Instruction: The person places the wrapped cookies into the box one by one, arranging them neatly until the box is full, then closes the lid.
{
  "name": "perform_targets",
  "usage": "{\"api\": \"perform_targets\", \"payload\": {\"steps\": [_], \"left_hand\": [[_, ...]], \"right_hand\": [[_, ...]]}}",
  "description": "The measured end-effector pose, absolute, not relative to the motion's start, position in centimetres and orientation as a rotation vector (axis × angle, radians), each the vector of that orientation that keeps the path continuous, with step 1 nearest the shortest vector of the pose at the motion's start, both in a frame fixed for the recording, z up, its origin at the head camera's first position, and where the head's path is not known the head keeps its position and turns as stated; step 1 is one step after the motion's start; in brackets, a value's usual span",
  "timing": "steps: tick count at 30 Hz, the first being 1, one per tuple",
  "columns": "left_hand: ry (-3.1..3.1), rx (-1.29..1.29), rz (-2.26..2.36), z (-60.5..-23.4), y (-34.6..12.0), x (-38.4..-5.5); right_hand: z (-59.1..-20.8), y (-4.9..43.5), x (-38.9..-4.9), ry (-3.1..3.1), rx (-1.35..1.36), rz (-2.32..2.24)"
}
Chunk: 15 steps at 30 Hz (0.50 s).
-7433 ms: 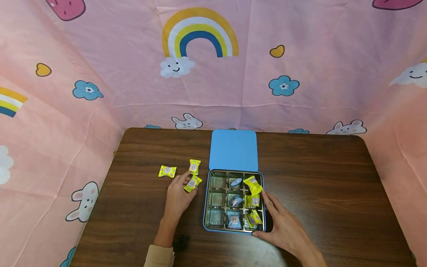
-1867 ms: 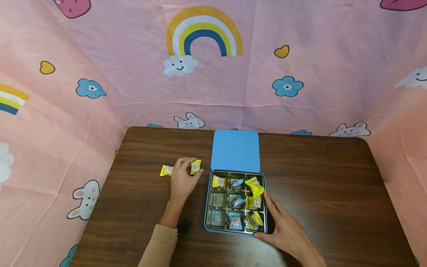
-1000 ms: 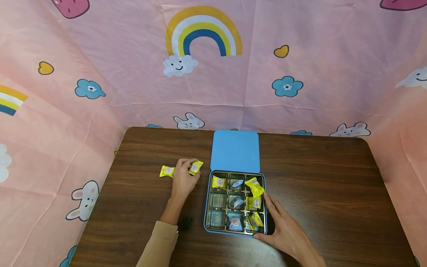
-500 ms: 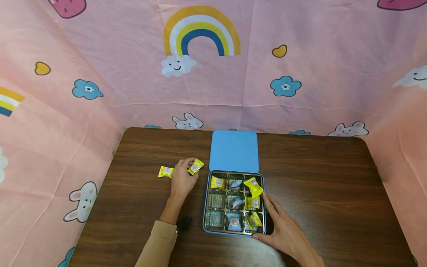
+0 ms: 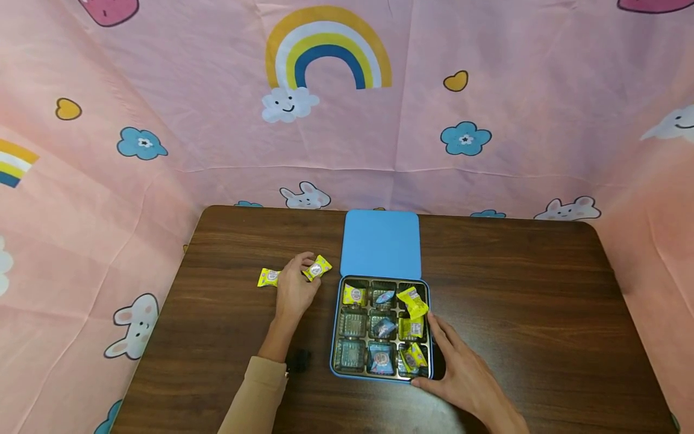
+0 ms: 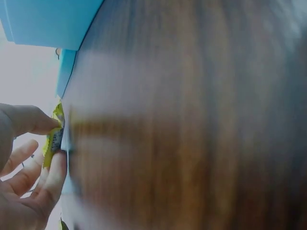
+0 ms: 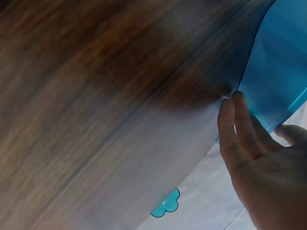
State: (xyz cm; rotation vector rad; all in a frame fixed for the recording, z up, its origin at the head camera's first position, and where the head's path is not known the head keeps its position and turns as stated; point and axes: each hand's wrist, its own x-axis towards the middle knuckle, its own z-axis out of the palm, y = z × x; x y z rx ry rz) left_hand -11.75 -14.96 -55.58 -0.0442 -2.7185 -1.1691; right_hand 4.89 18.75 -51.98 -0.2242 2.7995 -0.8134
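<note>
My left hand [image 5: 294, 290] pinches a yellow wrapped candy [image 5: 318, 268] between thumb and fingers, left of the hinged tin. The left wrist view shows this candy [image 6: 56, 139] edge-on, above the tabletop. Another yellow candy [image 5: 267, 277] lies to the left, partly hidden behind that hand. The blue tin [image 5: 374, 379] has a nine-compartment tray: yellow candies down the right column, blue ones [image 5: 381, 360] down the middle, one yellow candy [image 5: 355, 295] at back left. My right hand [image 5: 468, 377] rests against the tin's front right corner, fingers fairly straight along its side, thumb at the front edge.
The tin's blue lid [image 5: 381, 244] lies folded back toward the rear of the brown wooden table [image 5: 542, 301]. A small dark object [image 5: 299, 360] sits by the left cuff. Pink patterned cloth [image 5: 347, 138] hangs around the back and sides.
Since the oldest frame, one yellow candy has gone into the back left compartment. Lately the left hand has taken hold of a second candy, tilting it and shifting it slightly. The right hand stays put.
</note>
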Motion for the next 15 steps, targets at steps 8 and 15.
{"api": "perform_targets", "payload": {"steps": [8,15], "left_hand": [[-2.719,-0.039,-1.233,-55.21,-15.08,-11.66],[-2.724,-0.039,-1.251,-54.80,-15.15,-11.56]], "right_hand": [[-52.07,18.70,4.79,2.795,-0.226,-0.812],[-52.04,18.82,4.80,2.783,-0.220,-0.819]]}}
